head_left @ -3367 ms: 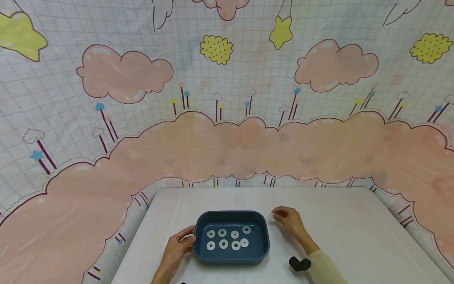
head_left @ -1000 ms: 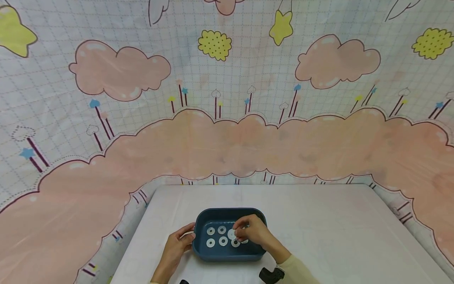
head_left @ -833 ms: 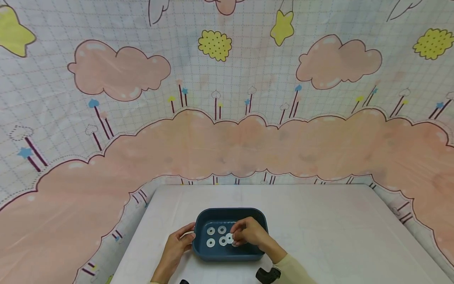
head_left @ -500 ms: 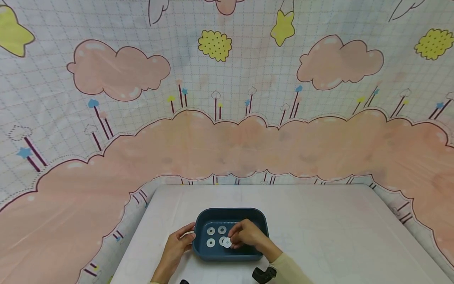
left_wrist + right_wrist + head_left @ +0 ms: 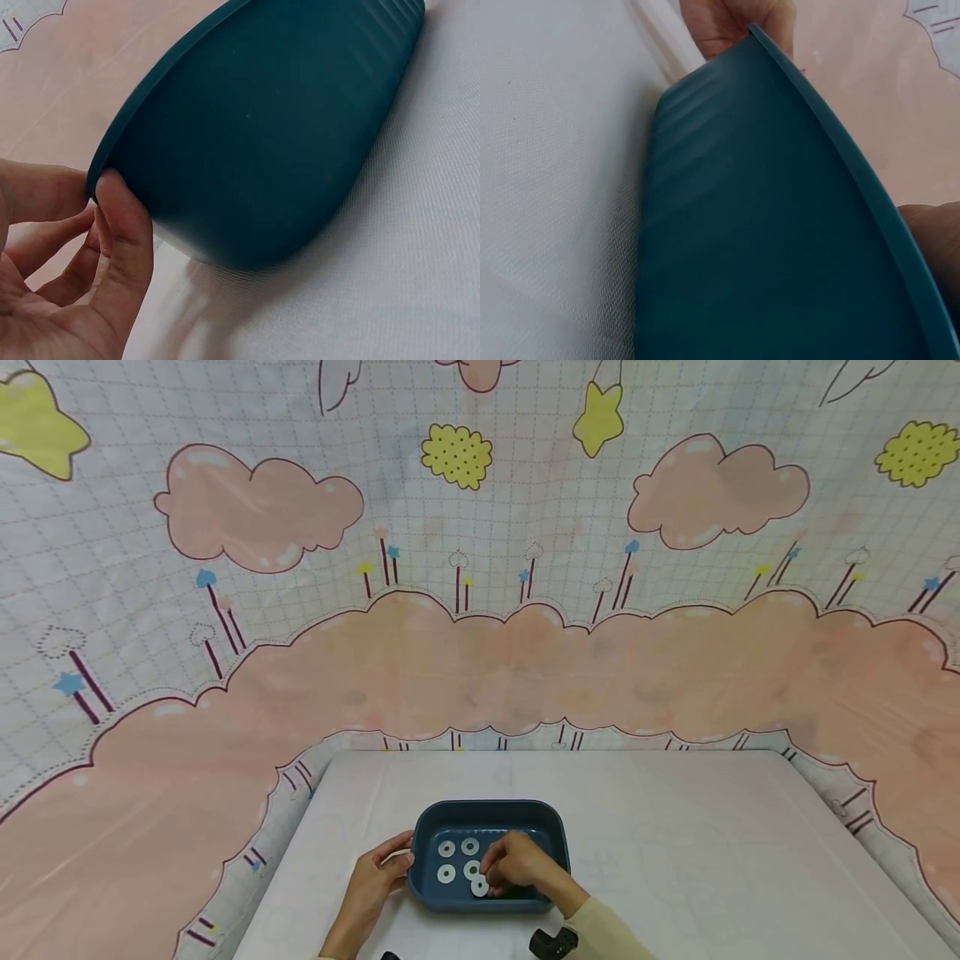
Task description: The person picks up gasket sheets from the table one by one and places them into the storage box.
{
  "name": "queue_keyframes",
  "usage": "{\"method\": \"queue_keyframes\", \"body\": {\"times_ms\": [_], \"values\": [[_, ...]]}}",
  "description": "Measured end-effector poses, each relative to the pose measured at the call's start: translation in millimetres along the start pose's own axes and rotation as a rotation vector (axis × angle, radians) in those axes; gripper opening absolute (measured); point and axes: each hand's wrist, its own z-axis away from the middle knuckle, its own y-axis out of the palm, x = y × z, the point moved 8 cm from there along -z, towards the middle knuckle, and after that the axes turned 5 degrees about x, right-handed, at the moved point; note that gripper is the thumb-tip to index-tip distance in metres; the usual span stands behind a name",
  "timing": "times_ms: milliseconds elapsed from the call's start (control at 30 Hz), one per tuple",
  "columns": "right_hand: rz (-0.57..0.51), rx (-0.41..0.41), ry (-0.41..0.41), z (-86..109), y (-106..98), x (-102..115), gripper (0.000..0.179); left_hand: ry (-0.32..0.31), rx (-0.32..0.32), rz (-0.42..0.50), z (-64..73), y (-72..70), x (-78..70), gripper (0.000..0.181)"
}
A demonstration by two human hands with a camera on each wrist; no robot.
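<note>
A dark blue rectangular tray [image 5: 431,900] stands on the white table. Several flat white washers lie on its floor, among them one at the back left [image 5: 446,849]. My right hand [image 5: 517,862] reaches inside with bent fingers and pinches the right edge of a washer [image 5: 480,887], which slightly overlaps another washer [image 5: 471,868]. The hand covers the tray's right-hand floor. At the left end, my left hand [image 5: 375,878] holds the tray's outer wall. Thumb and index finger touch it by the rim in the left wrist view. In the right wrist view, the tray wall hides most of the right hand.
The white tabletop [image 5: 697,843] extends around the tray on all sides. A patterned cloth backdrop [image 5: 510,668] rises behind and beside the table. A black wrist device [image 5: 553,942] sits at the right sleeve, near the tray's front right corner.
My right hand has come from beside the tray into it, taken hold of a washer and moved it left and toward the front. My left hand stays at the tray's left end.
</note>
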Motion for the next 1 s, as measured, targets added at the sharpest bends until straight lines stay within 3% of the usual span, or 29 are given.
{"method": "queue_keyframes", "body": {"times_ms": [367, 533, 733, 867, 1000], "values": [[0.053, -0.021, -0.012, 4.3, -6.4, 2.3, 0.008, -0.014, 0.0, -0.001, -1.2, 0.5, 1.5, 0.044], [0.055, -0.032, -0.086, 13.0, -18.9, 12.2, 0.007, -0.014, 0.002, 0.001, -3.0, 0.3, 2.0, 0.044], [0.024, -0.063, -0.179, 26.2, -39.5, 24.5, 0.018, -0.009, 0.001, -0.001, -2.4, -0.9, 1.5, 0.045], [0.003, -0.105, -0.206, 35.7, -56.5, 27.5, 0.019, -0.019, -0.032, -0.021, -0.8, -4.5, 0.8, 0.045], [-0.02, -0.162, -0.238, 45.8, -73.7, 29.8, 0.02, -0.021, -0.112, -0.068, 1.6, -12.0, -6.1, 0.046]]}}
